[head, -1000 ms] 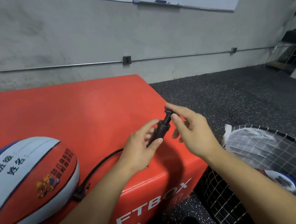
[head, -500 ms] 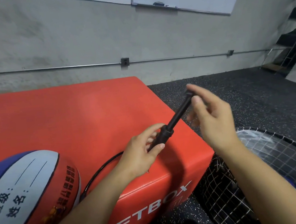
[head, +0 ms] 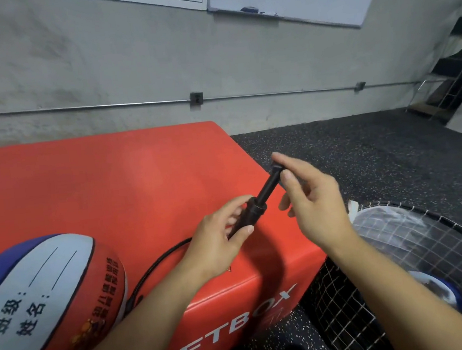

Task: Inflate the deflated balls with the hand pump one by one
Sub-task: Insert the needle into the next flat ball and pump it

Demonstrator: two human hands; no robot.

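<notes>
While your left hand (head: 217, 246) holds its grip clamped round the black barrel of the hand pump (head: 252, 215), your right hand (head: 315, 203) pinches the cap of the plunger rod (head: 268, 184) between thumb and forefinger, the other fingers loose. The rod is drawn well out of the barrel and slants up and away from you, over the near right corner of the red soft box (head: 113, 191) that serves as your counter.

The black hose (head: 154, 269) runs from the barrel back across the red top to the ball (head: 47, 305), a red, white and blue one with printed characters, lying at the lower left of the box. Where the hose meets the ball is partly hidden by your left forearm, so you cannot tell how well the needle is seated.

You look to be mid-stroke on this ball. The next move calls for driving the rod straight down along the barrel's own line, with the left hand bracing so the hose does not tug at the valve. A fingertip pinch may slip under load; a fuller hold on the cap would serve better.

On the floor to your right, a wire mesh basket (head: 417, 247) holds at least one more ball (head: 441, 290), likely waiting its turn.
</notes>
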